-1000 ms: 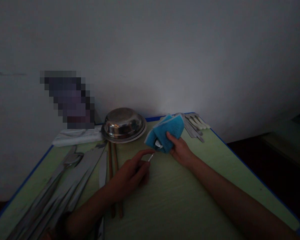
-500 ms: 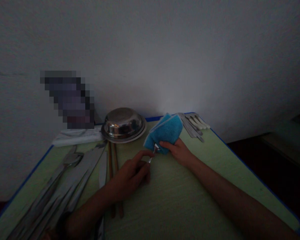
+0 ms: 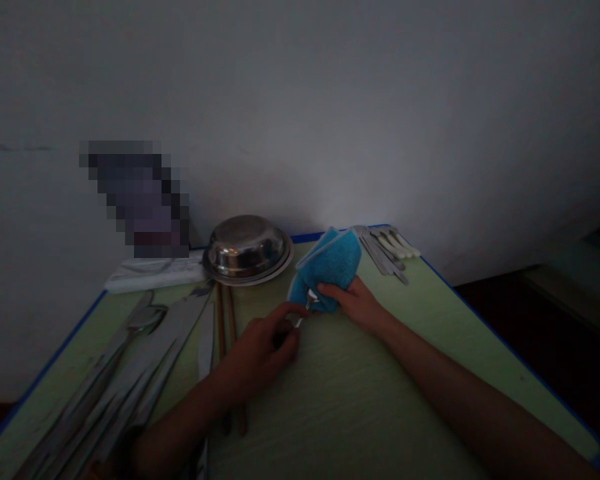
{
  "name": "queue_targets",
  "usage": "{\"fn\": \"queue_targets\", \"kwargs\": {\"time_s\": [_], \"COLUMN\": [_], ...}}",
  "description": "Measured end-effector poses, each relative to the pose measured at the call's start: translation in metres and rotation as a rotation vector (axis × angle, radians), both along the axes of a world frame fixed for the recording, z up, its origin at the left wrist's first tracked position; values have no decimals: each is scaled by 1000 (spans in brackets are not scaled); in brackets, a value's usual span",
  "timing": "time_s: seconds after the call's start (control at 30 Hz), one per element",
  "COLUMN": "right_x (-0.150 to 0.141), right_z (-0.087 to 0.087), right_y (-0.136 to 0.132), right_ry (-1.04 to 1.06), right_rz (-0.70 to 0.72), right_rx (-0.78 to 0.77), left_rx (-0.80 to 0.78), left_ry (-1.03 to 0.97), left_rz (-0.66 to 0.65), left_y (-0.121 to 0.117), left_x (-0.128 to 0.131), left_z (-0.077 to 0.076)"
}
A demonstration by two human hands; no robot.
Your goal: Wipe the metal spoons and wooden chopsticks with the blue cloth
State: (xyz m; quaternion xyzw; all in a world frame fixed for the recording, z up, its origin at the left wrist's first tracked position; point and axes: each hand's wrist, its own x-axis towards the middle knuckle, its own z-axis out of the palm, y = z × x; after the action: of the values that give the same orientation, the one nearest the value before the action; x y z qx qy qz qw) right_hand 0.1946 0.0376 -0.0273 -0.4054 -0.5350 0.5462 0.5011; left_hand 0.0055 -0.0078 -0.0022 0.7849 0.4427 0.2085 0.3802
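Mid-frame, our left hand (image 3: 261, 348) pinches a slim silvery metal utensil (image 3: 311, 298), slanting up-right against the folded blue cloth (image 3: 331, 265) our right hand (image 3: 359, 304) grips.

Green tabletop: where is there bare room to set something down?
Bare tabletop shows between the wooden sticks and the right forearm, and from that forearm to the blue edge. The left side is crowded with metal utensils; the far end holds a steel bowl and white-handled cutlery.

Utensil (image 3: 312, 297), perhaps a spoon, partly hidden
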Motion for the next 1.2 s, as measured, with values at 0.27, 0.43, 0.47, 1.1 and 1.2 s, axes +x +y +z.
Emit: {"fn": "queue_targets", "kwargs": {"time_s": [0.27,0.43,0.47,1.1,1.2], "right_x": [1,0,0,1,0], "right_z": [-1,2,3,2,1], "right_y": [2,1,1,0,0], "right_ry": [-46,-47,-47,-55,-20], "right_rz": [17,-4,-10,-5,-12], "right_rx": [2,-19,-20,-34,-43], "left_rx": [0,5,7,-47,-65], "left_ry": [14,35,33,-27,-53], "left_rz": [1,5,10,-1,4], "left_y": [0,1,1,-1,-2], "left_x": [1,0,0,0,1], "left_z": [1,-2,-2,2,3]}}
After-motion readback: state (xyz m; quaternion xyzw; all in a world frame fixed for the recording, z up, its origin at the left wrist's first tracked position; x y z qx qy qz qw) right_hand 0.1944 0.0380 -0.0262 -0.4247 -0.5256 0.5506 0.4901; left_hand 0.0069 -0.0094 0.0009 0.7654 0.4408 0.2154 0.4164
